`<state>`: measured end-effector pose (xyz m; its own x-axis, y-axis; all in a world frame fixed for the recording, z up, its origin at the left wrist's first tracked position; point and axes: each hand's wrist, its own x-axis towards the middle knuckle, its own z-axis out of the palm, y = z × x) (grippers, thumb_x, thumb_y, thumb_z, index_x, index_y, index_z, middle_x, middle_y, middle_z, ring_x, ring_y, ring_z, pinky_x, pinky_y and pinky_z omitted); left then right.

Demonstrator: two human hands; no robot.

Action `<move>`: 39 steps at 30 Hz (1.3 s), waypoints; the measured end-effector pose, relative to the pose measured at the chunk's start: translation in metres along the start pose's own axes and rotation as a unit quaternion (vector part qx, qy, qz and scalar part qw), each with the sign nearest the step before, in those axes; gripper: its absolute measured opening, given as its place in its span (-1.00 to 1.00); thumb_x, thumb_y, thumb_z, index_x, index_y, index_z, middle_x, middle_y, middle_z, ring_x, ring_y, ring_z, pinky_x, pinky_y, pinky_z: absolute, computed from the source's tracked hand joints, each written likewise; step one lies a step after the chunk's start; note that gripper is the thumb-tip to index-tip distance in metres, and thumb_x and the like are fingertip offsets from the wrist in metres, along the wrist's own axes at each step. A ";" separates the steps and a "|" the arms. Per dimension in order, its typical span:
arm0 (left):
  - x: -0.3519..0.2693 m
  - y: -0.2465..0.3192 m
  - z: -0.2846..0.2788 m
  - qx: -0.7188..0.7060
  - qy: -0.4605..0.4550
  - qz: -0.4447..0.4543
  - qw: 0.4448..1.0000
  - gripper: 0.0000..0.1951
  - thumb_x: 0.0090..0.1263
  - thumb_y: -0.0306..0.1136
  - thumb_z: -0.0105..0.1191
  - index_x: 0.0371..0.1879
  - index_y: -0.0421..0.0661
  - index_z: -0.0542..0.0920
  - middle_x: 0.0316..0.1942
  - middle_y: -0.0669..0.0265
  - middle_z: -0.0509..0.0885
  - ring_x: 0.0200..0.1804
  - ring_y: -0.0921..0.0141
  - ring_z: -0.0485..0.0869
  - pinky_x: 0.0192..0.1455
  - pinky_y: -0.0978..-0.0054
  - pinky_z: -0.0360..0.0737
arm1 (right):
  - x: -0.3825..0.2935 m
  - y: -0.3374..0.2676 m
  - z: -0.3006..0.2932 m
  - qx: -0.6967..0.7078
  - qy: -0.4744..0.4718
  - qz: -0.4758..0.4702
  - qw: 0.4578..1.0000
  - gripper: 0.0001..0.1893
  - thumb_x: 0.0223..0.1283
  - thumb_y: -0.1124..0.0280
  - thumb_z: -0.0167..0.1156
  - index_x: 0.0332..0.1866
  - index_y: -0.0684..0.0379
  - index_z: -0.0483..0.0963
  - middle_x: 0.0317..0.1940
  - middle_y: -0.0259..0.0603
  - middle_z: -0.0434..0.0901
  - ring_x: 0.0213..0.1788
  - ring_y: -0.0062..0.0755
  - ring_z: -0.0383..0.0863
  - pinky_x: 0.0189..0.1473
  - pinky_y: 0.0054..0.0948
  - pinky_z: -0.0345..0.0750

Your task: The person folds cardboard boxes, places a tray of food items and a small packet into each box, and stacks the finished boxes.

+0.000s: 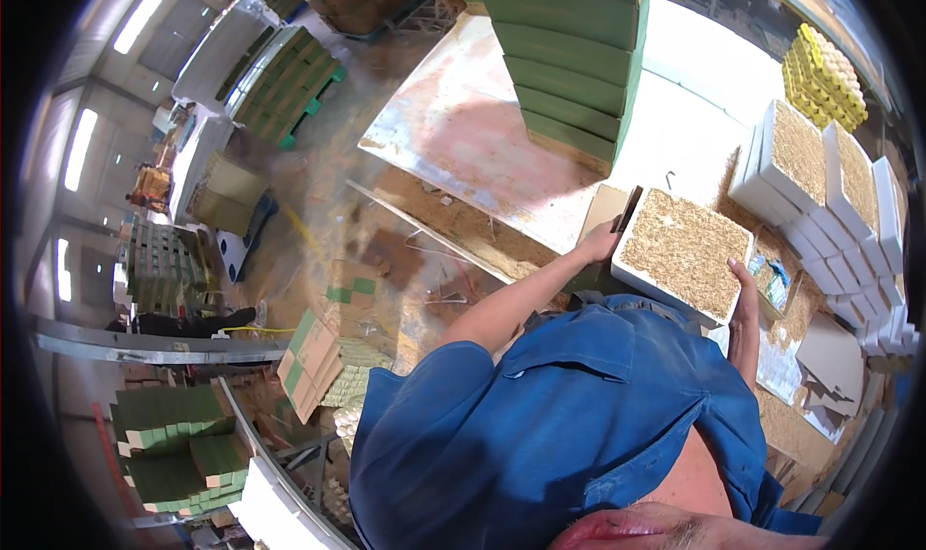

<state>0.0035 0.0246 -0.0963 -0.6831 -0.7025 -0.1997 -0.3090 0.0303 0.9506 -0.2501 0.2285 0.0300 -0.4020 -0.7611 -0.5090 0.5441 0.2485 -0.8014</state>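
A white foam box (655, 284), filled level with straw-coloured husk or shavings (684, 250), is tilted in front of my body. My left hand (600, 242) grips its left side, the fingertips partly hidden beside a brown cardboard flap (602, 208). On the opposite side my right hand (746, 289) holds the box, fingers at the rim. Just right of that hand lies a small open carton (775, 286) with blue and green packaging inside.
A tall stack of green cartons (571, 65) stands on the worktable (463, 130). Filled foam boxes (803, 159) are piled at right, below yellow trays of eggs (825, 76). Grey sheet pieces (832, 362) lie nearer me. Flattened cartons (311, 365) and a metal rail (159, 349) are at left.
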 end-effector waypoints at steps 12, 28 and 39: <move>-0.015 0.018 -0.001 -0.038 0.062 0.009 0.997 -0.53 0.53 -0.09 -0.24 0.13 -0.22 0.52 0.00 -0.13 0.63 0.12 0.02 0.58 0.22 0.23 0.43 | 0.011 -0.011 0.009 -0.152 0.032 -0.044 0.987 -0.48 0.15 0.23 0.27 0.11 0.44 0.48 0.00 0.01 0.60 0.06 -0.25 0.57 0.14 -0.38 0.42; -0.021 0.120 -0.002 0.390 0.039 0.224 0.892 -0.19 0.29 -0.21 0.22 0.49 -0.08 0.11 0.52 -0.02 0.05 0.51 -0.03 0.08 0.53 0.09 0.07 | 0.053 0.049 0.028 -0.389 0.209 -0.070 0.895 -0.54 0.31 0.29 0.15 0.19 0.36 0.32 0.04 0.25 0.54 0.10 0.13 0.55 0.17 -0.11 0.44; 0.006 0.114 0.057 0.526 -0.229 0.251 0.780 0.10 -0.03 0.24 0.34 0.50 0.01 0.13 0.53 -0.08 -0.02 0.53 -0.14 -0.06 0.48 -0.18 -0.09 | 0.037 0.050 0.026 -0.569 0.079 -0.180 0.799 -0.47 0.17 0.65 -0.09 0.32 0.40 0.29 0.48 0.26 -0.01 0.53 0.14 0.02 0.54 -0.08 0.05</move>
<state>-0.0737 0.0649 -0.0026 -0.9830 -0.0937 -0.1581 -0.1335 0.9552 0.2642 -0.2184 0.1968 -0.0203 -0.5183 -0.8431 -0.1432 -0.6121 0.4827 -0.6264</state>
